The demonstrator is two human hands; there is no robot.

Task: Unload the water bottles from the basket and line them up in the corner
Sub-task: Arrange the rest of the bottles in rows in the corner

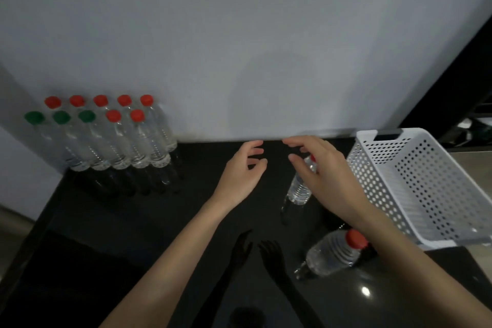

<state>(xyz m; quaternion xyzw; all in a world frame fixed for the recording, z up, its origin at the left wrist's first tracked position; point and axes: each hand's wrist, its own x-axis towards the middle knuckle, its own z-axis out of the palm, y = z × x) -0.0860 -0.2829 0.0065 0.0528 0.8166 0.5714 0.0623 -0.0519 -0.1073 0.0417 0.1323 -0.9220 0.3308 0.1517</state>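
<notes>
1. Two bottles were seen upright on the counter (133,221) beside the basket (356,168). The far bottle (299,189) stood partly under the right hand (327,173), and the near bottle (332,253) by the right forearm. No bottle was seen in the basket.
2. Ten bottles were found lined up in two rows (106,136) in the left corner, well apart from the two loose ones.
3. The right hand was held open above the far bottle, fingers nearly straight; whether it was touched could not be told. The left hand (242,168) was also open, fingers loosely bent, with nothing gripped.
4. The bottles were judged full and fairly heavy, with thin, smooth walls likely to give under a hard squeeze.
5. A hold was judged best taken round the ribbed middle, or at the stiffer shoulder below the cap.
</notes>
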